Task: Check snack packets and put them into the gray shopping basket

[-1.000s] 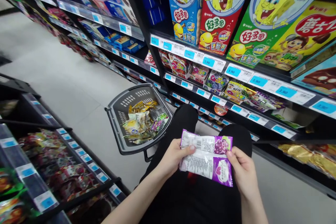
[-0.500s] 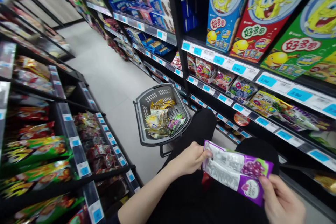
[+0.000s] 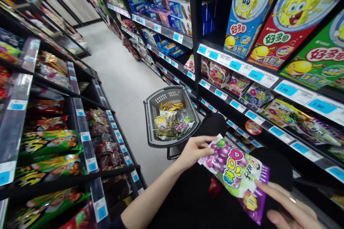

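Note:
A purple packet of grape gummy candy (image 3: 234,171) is held above my lap, its bright printed front facing up. My left hand (image 3: 194,152) grips its left end, thumb on the front and a finger along the top edge. At the other end, the index finger of my right hand (image 3: 288,200) touches the purple border. The thumb of that hand is apart from the index finger, and I see no grip there. A grey shopping basket (image 3: 158,142) stands on the floor just beyond my knees, with several snack packets (image 3: 165,121) inside.
Shelves on the right hold cartoon snack boxes (image 3: 247,21), gummy candy bags (image 3: 256,94) and blue biscuit boxes (image 3: 176,9). On the left, a black rack (image 3: 86,143) carries green snack bags (image 3: 51,143). Between them runs a grey floor aisle (image 3: 115,75).
The candy packet has been turned over from its pale text side to its colourful front. My right hand has loosened from a pinch to spread fingers. The view has shifted slightly left.

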`<action>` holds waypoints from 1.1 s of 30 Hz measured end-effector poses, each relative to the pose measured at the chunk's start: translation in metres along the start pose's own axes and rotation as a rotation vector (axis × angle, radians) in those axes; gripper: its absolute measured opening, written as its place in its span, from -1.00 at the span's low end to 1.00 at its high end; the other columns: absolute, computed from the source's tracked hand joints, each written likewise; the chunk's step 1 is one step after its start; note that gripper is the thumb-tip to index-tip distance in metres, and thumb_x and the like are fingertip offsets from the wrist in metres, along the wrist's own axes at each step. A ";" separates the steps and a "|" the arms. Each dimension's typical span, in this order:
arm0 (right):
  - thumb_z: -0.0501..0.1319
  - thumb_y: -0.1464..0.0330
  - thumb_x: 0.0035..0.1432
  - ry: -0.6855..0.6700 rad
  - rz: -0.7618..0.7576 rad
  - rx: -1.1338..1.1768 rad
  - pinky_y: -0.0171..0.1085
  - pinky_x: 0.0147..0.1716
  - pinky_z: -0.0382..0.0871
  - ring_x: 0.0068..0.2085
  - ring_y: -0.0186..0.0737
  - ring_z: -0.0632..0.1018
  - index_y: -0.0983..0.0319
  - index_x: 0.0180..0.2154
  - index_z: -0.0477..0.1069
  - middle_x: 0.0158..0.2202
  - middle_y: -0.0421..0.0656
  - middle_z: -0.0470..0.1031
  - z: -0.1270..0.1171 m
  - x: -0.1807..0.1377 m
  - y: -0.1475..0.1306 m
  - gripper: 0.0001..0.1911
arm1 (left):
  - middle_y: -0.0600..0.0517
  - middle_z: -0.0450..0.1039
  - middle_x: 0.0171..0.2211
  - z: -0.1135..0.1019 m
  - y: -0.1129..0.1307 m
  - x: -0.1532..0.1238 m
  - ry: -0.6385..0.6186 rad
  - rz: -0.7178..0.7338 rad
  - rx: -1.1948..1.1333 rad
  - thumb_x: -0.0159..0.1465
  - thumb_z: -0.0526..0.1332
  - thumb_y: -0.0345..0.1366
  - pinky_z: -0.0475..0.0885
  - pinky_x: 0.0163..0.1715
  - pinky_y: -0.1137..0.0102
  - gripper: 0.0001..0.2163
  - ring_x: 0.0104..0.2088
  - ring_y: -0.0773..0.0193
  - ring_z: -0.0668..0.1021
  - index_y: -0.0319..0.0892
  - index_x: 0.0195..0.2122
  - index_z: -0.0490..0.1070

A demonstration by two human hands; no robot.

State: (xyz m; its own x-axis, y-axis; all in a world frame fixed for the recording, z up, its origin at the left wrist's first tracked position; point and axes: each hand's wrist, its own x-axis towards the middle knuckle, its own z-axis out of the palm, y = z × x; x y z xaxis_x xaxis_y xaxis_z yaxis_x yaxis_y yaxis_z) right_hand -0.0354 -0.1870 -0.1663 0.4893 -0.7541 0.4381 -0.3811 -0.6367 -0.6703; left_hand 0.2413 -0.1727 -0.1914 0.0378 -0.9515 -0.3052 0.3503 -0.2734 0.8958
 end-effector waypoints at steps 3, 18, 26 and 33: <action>0.32 0.32 0.05 0.153 0.154 0.021 -0.36 -0.43 0.55 -0.41 -0.16 0.65 0.11 -0.32 0.59 -0.39 -0.19 0.64 0.016 -0.001 -0.007 -0.90 | 0.10 0.51 -0.63 -0.003 0.002 0.005 0.003 -0.060 -0.088 -0.13 0.49 -0.27 0.33 -0.52 0.52 -0.44 -0.62 0.40 0.45 -0.23 -0.04 0.50; 0.37 0.27 -0.02 0.200 0.751 0.688 -0.25 -0.34 0.51 -0.38 -0.17 0.61 0.25 -0.24 0.48 -0.44 -0.15 0.61 0.128 0.058 0.000 -0.72 | 0.08 0.43 -0.68 -0.077 0.051 0.013 0.240 0.079 0.354 -0.02 0.40 -0.24 0.18 -0.64 0.53 -0.81 -0.66 0.42 0.37 -0.26 -0.59 0.50; 0.25 0.52 0.07 0.240 -0.033 0.267 -0.08 -0.31 0.44 -0.26 -0.06 0.56 0.08 -0.32 0.58 -0.32 -0.16 0.60 0.078 0.052 0.006 -0.77 | -0.06 0.62 -0.46 -0.062 0.070 -0.034 0.121 0.435 0.666 0.00 0.40 -0.35 0.46 -0.21 0.21 -0.96 -0.33 0.07 0.59 -0.07 -0.49 0.62; 0.35 0.57 -0.04 0.501 -0.112 0.109 -0.24 -0.54 0.35 -0.43 -0.20 0.50 0.08 -0.28 0.60 -0.39 -0.18 0.50 0.051 0.051 -0.007 -0.69 | 0.04 0.61 -0.17 -0.020 0.044 -0.107 0.255 0.552 0.798 0.25 0.18 -0.43 0.43 0.00 0.15 -0.72 -0.15 0.14 0.61 0.10 -0.11 0.52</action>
State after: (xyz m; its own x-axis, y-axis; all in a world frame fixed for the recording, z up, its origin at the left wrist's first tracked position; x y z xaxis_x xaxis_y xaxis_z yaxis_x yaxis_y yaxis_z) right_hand 0.0323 -0.2132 -0.1698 0.0769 -0.6835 0.7259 -0.2511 -0.7179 -0.6493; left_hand 0.2714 -0.0802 -0.1254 0.2380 -0.9407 0.2418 -0.5032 0.0935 0.8591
